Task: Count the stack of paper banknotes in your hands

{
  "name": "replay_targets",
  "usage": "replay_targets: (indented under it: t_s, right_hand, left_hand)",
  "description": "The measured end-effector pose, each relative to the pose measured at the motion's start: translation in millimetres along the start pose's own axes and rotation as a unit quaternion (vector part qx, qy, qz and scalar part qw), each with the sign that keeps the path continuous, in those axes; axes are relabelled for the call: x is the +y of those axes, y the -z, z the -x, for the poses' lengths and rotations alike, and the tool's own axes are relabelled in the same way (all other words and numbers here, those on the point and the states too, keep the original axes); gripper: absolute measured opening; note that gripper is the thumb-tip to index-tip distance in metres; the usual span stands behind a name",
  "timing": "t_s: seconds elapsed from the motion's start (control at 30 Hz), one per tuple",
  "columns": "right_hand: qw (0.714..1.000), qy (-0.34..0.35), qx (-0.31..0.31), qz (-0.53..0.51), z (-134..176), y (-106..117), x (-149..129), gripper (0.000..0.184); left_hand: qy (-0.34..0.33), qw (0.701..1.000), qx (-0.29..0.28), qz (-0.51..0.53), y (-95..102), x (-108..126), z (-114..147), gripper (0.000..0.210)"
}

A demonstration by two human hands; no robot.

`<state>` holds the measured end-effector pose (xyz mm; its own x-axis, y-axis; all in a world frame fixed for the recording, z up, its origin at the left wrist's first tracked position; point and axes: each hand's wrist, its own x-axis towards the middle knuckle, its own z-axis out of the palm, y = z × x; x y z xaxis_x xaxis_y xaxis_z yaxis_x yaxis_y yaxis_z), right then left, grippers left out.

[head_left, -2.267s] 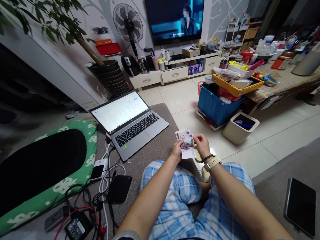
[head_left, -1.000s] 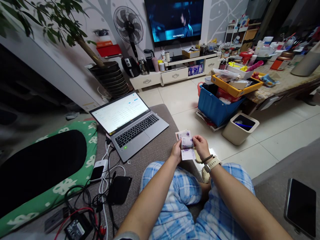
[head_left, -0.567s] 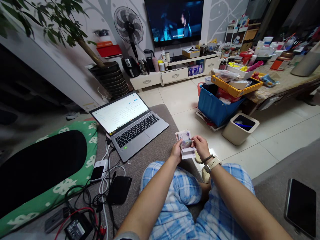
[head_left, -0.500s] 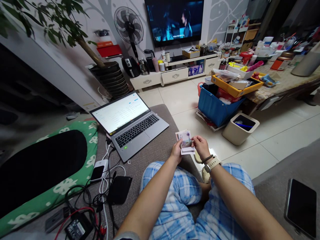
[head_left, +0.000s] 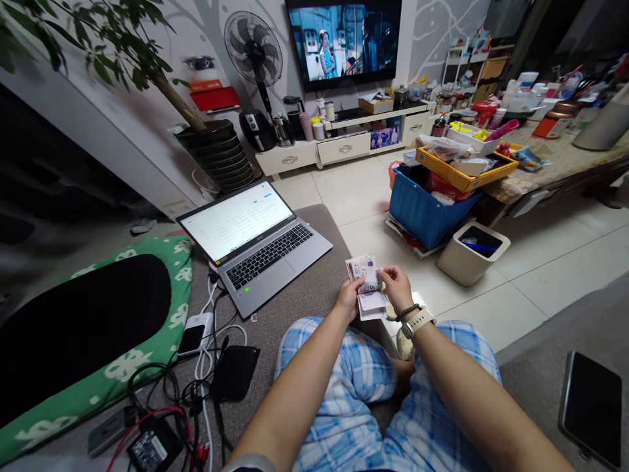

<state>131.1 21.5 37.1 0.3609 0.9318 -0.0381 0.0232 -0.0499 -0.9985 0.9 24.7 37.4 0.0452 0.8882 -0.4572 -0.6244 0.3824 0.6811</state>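
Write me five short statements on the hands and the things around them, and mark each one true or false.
1. The left hand holds banknotes. True.
2. The right hand rests on the laptop. False: its fingers are at the right edge of the banknotes.
3. A pale-strapped watch is on the right wrist. True.
4. The laptop is folded shut. False: it stands open with its screen lit.
5. The beige bin stands on the tiled floor. True.
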Motion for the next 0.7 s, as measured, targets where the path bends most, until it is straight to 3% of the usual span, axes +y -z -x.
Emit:
replay_targets:
  t_s: [0.37,0.7]
  right_hand:
    - [0.999,-0.007,-0.035,-0.020,0,-1,2,0.039]
    - [0.991,-0.035,-0.077,-0.099,3,-4,-3,0.035]
  left_hand:
    - [0.001,1.000,-0.013,0.011,-0.1,0,-2,0.019]
    - [-0.003,0.999,-0.023,0.023,6.4,-5,-10,0.023]
